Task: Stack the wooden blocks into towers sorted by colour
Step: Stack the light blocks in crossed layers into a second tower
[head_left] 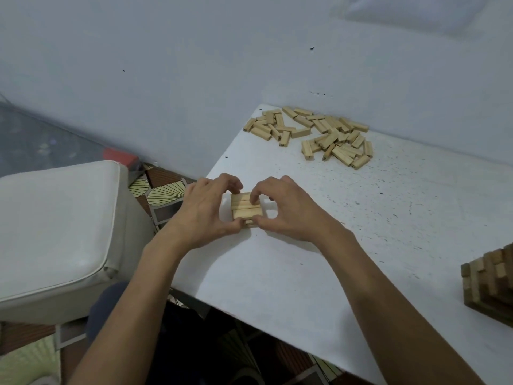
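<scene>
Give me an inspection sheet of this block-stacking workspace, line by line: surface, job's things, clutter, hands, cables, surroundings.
Surface: white table, speckled with dark flecks.
Job's things: low pale stack near the table's left edge; loose pale blocks heaped at the far edge by the wall; dark tower at the right, cut off by the frame.
Clutter: nothing seen.
Grippers: left hand and right hand both grip the pale stack from opposite sides, fingers curled.
Cables: nothing seen.
Surroundings: white cushioned seat on the left, patterned floor, pale wall.
</scene>
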The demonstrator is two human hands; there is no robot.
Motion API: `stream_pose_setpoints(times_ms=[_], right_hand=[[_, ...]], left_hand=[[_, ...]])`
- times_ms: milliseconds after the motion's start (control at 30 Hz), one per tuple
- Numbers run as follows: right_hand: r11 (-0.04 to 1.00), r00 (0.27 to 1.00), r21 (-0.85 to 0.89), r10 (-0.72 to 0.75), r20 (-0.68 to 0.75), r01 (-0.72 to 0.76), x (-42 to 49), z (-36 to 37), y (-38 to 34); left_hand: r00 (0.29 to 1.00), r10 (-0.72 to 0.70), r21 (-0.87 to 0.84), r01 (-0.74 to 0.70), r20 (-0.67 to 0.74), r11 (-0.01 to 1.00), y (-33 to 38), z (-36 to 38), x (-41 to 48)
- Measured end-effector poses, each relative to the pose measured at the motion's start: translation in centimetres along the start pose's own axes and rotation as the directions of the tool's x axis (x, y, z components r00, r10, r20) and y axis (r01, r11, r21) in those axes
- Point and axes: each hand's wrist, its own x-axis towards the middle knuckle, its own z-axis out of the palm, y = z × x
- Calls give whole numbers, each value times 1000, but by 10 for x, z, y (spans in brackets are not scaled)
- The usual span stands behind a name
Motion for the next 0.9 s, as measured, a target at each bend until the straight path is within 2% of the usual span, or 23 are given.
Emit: stream_pose_setpoints(times_ms=[433,633,900], right_hand=[[998,1000,57,1,20,-2,-1,2,5],[982,999,186,16,41,-24,-1,4,8],[977,1000,215,15,13,-17,-1,7,9]], left_hand=[[999,7,-71,-4,48,997,-2,-1,-3],[998,13,-96,-7,63,995,-3,0,-1],[999,12,-128,-7,38,992,0,1,-1]])
